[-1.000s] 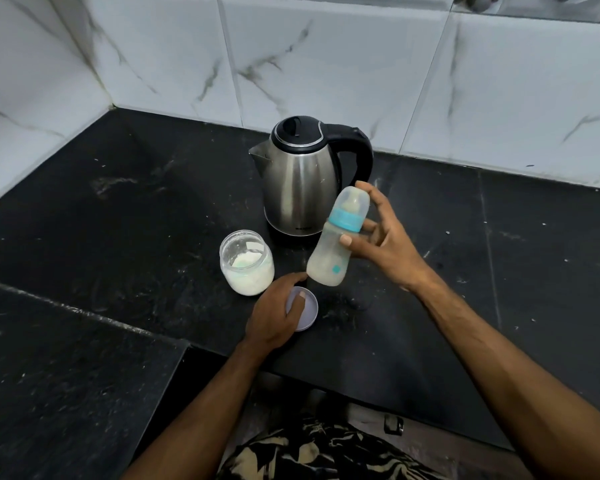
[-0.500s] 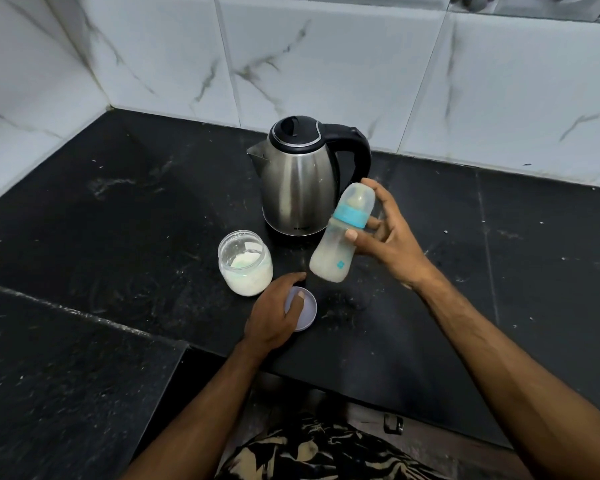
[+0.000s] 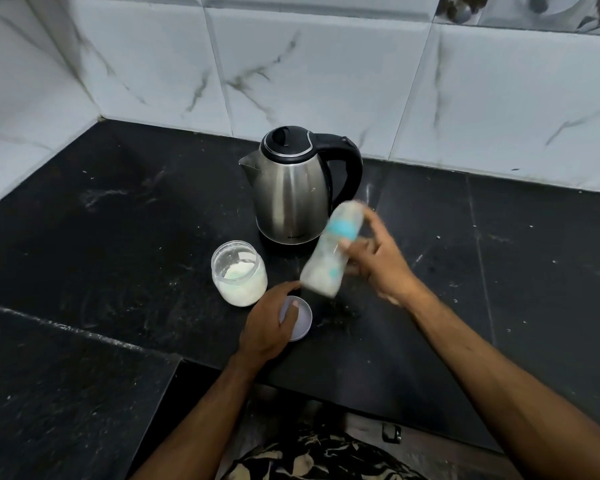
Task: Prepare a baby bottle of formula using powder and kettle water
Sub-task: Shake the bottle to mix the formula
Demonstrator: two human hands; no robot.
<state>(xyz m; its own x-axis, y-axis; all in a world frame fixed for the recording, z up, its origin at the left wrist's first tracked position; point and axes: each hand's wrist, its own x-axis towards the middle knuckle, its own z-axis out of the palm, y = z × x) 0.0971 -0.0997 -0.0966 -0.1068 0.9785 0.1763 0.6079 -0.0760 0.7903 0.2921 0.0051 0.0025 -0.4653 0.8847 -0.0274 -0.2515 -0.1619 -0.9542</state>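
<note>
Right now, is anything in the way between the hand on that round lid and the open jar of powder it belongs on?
Nothing visible. The left hand rests on the lid, and the powder jar stands open just beside it, with only bare counter between. The bottle in the right hand hangs off to the other side.

2 bare forearms, no sleeves, hands without rings, black-and-beige patterned garment [image 3: 319,459] at the lap

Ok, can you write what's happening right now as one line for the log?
right hand: holds tilted, blurred baby bottle | left hand: rests on lid | powder jar: open | kettle: lid shut
</note>
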